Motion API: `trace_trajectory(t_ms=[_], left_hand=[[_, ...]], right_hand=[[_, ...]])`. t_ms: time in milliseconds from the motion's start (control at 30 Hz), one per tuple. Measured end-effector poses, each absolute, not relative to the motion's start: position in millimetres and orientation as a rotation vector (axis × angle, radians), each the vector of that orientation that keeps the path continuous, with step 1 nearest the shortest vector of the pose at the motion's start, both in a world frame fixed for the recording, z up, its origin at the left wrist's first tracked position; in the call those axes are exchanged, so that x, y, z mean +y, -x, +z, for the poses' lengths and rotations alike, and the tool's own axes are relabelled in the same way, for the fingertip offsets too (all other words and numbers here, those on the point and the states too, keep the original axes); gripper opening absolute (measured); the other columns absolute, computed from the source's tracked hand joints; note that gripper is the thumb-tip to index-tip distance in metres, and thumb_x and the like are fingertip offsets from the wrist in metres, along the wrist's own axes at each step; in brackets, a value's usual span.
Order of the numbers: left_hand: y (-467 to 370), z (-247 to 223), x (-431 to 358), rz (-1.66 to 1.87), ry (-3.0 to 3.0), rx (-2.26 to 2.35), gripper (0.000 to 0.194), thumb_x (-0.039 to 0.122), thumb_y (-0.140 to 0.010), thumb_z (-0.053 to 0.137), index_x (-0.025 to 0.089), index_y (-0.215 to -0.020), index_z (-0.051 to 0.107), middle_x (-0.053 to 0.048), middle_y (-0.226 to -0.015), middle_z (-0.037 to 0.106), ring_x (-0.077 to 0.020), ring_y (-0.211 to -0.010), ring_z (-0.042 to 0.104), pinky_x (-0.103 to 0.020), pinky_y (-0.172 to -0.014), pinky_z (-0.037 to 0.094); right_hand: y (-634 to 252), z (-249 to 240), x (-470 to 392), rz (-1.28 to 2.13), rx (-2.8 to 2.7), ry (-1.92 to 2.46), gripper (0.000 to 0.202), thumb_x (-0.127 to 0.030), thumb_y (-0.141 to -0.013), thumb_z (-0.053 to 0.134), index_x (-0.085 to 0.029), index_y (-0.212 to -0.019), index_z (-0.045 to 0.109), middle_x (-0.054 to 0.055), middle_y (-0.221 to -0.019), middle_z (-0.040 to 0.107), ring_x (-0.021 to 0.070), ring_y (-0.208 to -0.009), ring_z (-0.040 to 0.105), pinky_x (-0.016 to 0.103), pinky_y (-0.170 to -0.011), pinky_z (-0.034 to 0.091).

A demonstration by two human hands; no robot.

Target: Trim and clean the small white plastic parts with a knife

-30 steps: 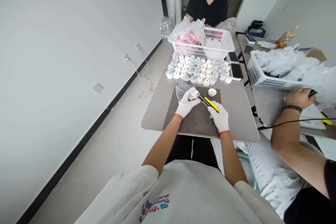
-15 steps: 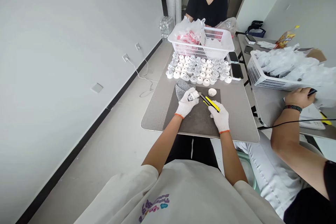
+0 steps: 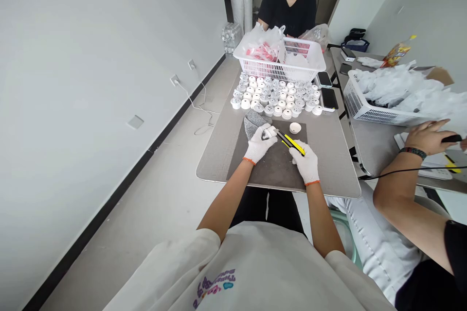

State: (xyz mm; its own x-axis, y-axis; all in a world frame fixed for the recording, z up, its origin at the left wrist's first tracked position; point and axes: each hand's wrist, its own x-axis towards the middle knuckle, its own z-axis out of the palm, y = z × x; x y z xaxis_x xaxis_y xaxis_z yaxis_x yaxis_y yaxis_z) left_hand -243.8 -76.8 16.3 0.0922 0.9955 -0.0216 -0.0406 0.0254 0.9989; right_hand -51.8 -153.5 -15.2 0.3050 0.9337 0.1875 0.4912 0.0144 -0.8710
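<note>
Both my hands wear white knit gloves and work over a dark grey mat on the table. My left hand grips a small white round part. My right hand holds a yellow and black utility knife, whose tip points at the part in my left hand. One loose white round part lies on the mat just beyond the knife. A folded grey cloth lies at the mat's far left corner.
Several white round parts stand in rows past the mat, before a white basket of bags. Two phones lie to the right. A seated person faces me. Another person's arm reaches over the right-hand table, near a second basket.
My hands have barely shifted; the knife tip stays at the part. The neighbouring person's hand on the right has lifted and moved a little to the right.
</note>
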Motion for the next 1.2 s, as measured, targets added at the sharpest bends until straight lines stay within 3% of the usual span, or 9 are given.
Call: trace_trajectory(t_ms=[167, 333, 500, 767, 1033, 1200], left_hand=[[243.1, 15.6, -77.2, 1.167, -1.159, 0.962, 0.068, 0.009, -0.072, 0.074, 0.019, -0.137, 0.057, -0.01, -0.129, 0.07, -0.0209, -0.116, 0.067, -0.039, -0.111, 0.047], [241.9, 17.5, -78.3, 1.183, -1.176, 0.975, 0.067, 0.01, -0.071, 0.077, 0.018, -0.135, 0.059, -0.009, -0.124, 0.071, -0.0211, -0.119, 0.066, -0.038, -0.114, 0.045], [241.7, 17.8, -78.4, 1.188, -1.169, 1.018, 0.05, 0.021, -0.075, 0.077, 0.017, -0.123, 0.063, -0.009, -0.126, 0.071, -0.0218, -0.118, 0.066, -0.039, -0.113, 0.046], [243.3, 12.9, -75.6, 1.145, -1.182, 1.071, 0.063, 0.014, -0.073, 0.077, 0.018, -0.133, 0.057, -0.009, -0.124, 0.072, -0.0219, -0.116, 0.067, -0.041, -0.112, 0.047], [241.4, 7.2, -73.3, 1.215, -1.204, 0.967, 0.067, 0.013, -0.069, 0.078, 0.02, -0.133, 0.058, -0.009, -0.13, 0.069, -0.0212, -0.122, 0.064, -0.038, -0.115, 0.045], [242.5, 10.9, -75.8, 1.216, -1.205, 1.006, 0.054, 0.023, -0.073, 0.078, 0.02, -0.125, 0.063, -0.009, -0.133, 0.067, -0.0223, -0.126, 0.062, -0.039, -0.116, 0.043]], right_hand=[[55.1, -6.5, -155.7, 0.667, -1.259, 1.601, 0.033, -0.036, -0.088, 0.062, -0.034, -0.12, 0.07, 0.006, -0.099, 0.074, 0.0091, -0.056, 0.063, 0.025, -0.059, 0.053], [58.7, -2.5, -157.5, 0.697, -1.258, 1.63, 0.036, -0.037, -0.087, 0.063, -0.03, -0.121, 0.069, 0.008, -0.106, 0.073, 0.0096, -0.059, 0.063, 0.025, -0.059, 0.053], [58.7, -4.0, -157.0, 0.67, -1.268, 1.628, 0.035, -0.04, -0.087, 0.062, -0.029, -0.12, 0.07, 0.009, -0.109, 0.073, 0.0103, -0.062, 0.064, 0.026, -0.059, 0.051], [55.3, -6.7, -154.0, 0.662, -1.287, 1.586, 0.034, -0.041, -0.087, 0.065, -0.033, -0.118, 0.072, 0.007, -0.1, 0.075, 0.0095, -0.056, 0.064, 0.025, -0.055, 0.05], [62.1, 3.9, -157.7, 0.774, -1.172, 1.628, 0.038, -0.04, -0.085, 0.066, -0.027, -0.12, 0.072, 0.006, -0.107, 0.073, 0.0074, -0.055, 0.06, 0.025, -0.06, 0.053], [67.3, 14.5, -162.5, 0.829, -1.104, 1.622, 0.048, -0.045, -0.082, 0.07, -0.025, -0.126, 0.069, 0.003, -0.128, 0.066, 0.0051, -0.056, 0.056, 0.025, -0.062, 0.056]])
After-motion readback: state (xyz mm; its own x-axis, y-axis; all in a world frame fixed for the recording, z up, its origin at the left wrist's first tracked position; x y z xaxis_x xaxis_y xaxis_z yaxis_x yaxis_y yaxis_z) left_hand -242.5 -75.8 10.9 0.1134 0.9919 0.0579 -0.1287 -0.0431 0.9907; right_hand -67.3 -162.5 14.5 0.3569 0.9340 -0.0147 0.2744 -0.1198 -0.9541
